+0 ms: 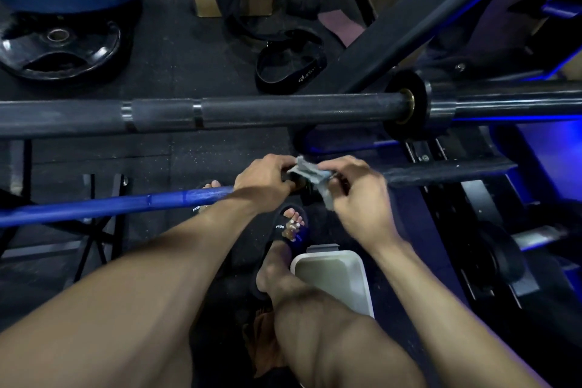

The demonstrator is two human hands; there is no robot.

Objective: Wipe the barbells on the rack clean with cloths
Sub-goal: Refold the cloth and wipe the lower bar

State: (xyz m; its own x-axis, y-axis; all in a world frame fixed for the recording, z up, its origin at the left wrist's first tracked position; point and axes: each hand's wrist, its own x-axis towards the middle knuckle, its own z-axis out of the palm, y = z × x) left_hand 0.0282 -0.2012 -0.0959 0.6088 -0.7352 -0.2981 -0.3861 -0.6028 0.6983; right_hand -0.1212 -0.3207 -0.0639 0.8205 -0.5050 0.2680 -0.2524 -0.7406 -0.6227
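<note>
A blue barbell (126,203) runs from the lower left towards the centre, low on the rack. My left hand (267,176) grips its right end, fingers curled over the bar. My right hand (359,195) pinches a small grey cloth (310,178) against the bar's end, right beside my left hand. The bar's end itself is hidden under both hands and the cloth. Above them a thicker black barbell (252,112) lies across the whole view, with a black collar (406,104) at the right.
Black and blue weight plates (59,47) lie on the floor at the upper left. A black lifting belt (289,66) lies beyond the black bar. A white tray (337,277) sits by my sandalled foot (291,227). The dark rack frame (441,173) fills the right.
</note>
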